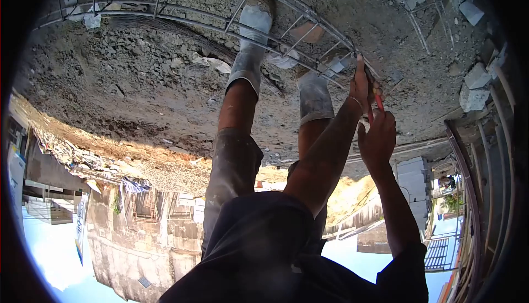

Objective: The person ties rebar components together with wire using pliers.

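Note:
My right hand (378, 140) is closed around red-handled pliers (379, 102), whose jaws are hard to see beside the other hand. My left hand (359, 85) reaches across to the end of a steel rebar cage (281, 41), with its fingers closed on the bars there. One finger points along a bar by the corner joint. The cage is made of long bars with crosspieces and runs in a curve across the top of the view. Just beyond it are my dusty boots (256, 25), partly behind the bars.
Gravel and rubble (149, 55) cover the ground. Another piece of bar frame (416, 19) lies at upper right, near broken concrete blocks (475, 85). Long curved bars or pipes (498, 154) line the right edge. A weathered wall (138, 248) stands behind, seen upside down.

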Action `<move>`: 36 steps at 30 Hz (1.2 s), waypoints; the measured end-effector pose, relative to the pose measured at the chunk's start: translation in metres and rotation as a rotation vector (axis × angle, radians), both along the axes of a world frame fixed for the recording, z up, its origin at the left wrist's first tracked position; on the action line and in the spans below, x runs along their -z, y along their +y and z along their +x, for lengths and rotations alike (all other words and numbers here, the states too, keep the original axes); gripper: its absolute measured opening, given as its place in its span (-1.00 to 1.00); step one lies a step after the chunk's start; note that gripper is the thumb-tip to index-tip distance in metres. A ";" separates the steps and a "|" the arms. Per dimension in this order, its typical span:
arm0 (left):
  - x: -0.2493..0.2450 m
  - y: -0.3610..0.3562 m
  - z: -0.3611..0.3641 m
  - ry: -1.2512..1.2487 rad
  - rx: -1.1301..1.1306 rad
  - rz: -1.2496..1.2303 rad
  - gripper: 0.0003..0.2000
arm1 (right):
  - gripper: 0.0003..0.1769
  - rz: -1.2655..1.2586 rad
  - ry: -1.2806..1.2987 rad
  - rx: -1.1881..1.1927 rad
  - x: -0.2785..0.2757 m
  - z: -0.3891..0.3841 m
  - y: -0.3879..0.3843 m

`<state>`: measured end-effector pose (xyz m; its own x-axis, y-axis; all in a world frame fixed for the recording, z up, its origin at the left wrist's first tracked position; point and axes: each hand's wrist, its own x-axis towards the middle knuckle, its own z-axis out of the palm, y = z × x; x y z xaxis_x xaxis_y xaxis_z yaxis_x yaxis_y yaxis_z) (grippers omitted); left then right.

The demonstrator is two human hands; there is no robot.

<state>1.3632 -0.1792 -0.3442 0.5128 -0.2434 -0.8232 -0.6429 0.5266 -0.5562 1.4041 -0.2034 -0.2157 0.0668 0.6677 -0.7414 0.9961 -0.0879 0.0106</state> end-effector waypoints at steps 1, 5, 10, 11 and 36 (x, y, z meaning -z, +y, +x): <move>0.002 -0.001 -0.007 -0.028 0.131 0.036 -0.35 | -0.44 0.107 0.080 0.089 -0.002 -0.004 -0.007; 0.026 -0.024 -0.029 -0.219 -0.039 -0.009 -0.25 | -0.55 -0.466 0.369 1.729 0.008 -0.022 0.011; 0.032 -0.024 -0.049 -0.124 0.253 0.057 -0.15 | -0.48 -0.255 -0.238 0.592 0.037 -0.045 0.016; 0.030 -0.035 -0.052 -0.105 0.399 0.191 -0.17 | -0.39 -0.156 -0.233 0.629 0.038 -0.046 0.010; 0.017 0.085 -0.204 1.412 1.152 1.363 -0.60 | -0.72 0.068 0.785 1.123 0.073 -0.147 -0.076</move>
